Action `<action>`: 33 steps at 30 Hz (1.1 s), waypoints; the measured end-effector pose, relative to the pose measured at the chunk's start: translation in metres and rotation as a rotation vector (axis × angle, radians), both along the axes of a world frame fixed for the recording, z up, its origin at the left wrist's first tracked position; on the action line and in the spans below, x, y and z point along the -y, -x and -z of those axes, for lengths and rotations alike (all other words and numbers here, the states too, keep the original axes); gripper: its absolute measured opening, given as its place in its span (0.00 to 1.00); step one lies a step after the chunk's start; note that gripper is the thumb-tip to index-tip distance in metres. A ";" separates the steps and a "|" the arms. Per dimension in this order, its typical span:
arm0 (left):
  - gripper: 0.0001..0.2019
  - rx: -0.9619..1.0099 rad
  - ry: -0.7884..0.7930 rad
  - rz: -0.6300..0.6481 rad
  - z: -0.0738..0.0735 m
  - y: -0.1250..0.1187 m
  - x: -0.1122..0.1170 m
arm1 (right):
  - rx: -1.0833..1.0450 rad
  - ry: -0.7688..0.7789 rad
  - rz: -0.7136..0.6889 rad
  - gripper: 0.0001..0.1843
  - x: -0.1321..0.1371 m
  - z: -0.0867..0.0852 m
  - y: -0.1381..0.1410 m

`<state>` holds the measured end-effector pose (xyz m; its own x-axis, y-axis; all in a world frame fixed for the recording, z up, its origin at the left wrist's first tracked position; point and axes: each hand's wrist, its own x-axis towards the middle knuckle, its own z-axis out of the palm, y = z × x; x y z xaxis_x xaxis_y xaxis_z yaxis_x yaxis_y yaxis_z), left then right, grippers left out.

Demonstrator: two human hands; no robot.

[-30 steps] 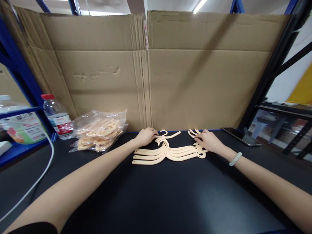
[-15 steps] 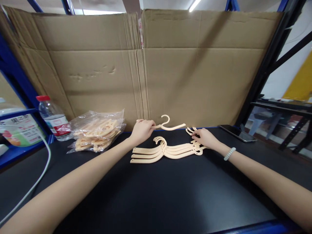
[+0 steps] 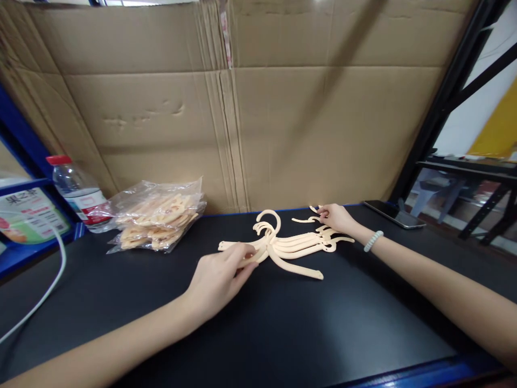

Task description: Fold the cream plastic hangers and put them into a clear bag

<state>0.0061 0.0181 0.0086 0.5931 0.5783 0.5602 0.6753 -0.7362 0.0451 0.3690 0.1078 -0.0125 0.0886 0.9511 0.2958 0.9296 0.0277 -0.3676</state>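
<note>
Several cream plastic hangers lie stacked on the black table. My left hand pinches the left arm of one hanger, which is tilted over the front of the stack with its hook raised. My right hand rests at the far right of the stack, fingers closed on the end of another loose hanger near the cardboard. A white beaded band sits on my right wrist.
A clear bag of more hangers lies at the left, next to a water bottle with a red cap. A cardboard wall backs the table. A phone lies at the right; a white cable crosses the left.
My left hand lifted one hanger from the back of the table and brought it forward over the stack. My right hand shifted slightly back onto a loose hanger. The camera tilted down.
</note>
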 end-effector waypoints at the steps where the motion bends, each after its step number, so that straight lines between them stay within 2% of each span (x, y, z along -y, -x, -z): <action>1: 0.05 0.006 0.014 0.022 0.006 0.000 0.001 | -0.014 -0.002 0.000 0.10 0.000 0.000 0.001; 5: 0.09 0.054 0.057 0.062 0.018 -0.004 -0.002 | -0.079 -0.039 -0.045 0.06 0.008 -0.008 0.005; 12: 0.10 0.179 0.185 0.067 0.017 -0.001 -0.004 | -0.347 -0.113 -0.146 0.10 0.049 -0.035 0.018; 14: 0.09 0.231 0.219 0.065 0.016 0.000 -0.004 | -0.527 -0.051 -0.232 0.13 0.066 -0.039 0.028; 17: 0.07 0.308 0.251 0.064 0.015 0.000 -0.005 | -1.011 0.200 -0.363 0.17 0.088 -0.040 0.047; 19: 0.06 0.351 0.259 0.058 0.015 0.000 -0.006 | -1.152 0.323 -0.391 0.19 0.097 -0.039 0.059; 23: 0.04 0.405 0.267 0.068 0.014 0.000 -0.009 | -1.220 0.347 -0.412 0.16 0.101 -0.038 0.070; 29: 0.05 0.426 0.230 0.086 0.015 0.001 -0.009 | -1.219 0.279 -0.426 0.16 0.091 -0.033 0.058; 33: 0.05 0.451 0.216 0.109 0.014 -0.001 -0.010 | -1.245 0.351 -0.402 0.16 0.093 -0.034 0.057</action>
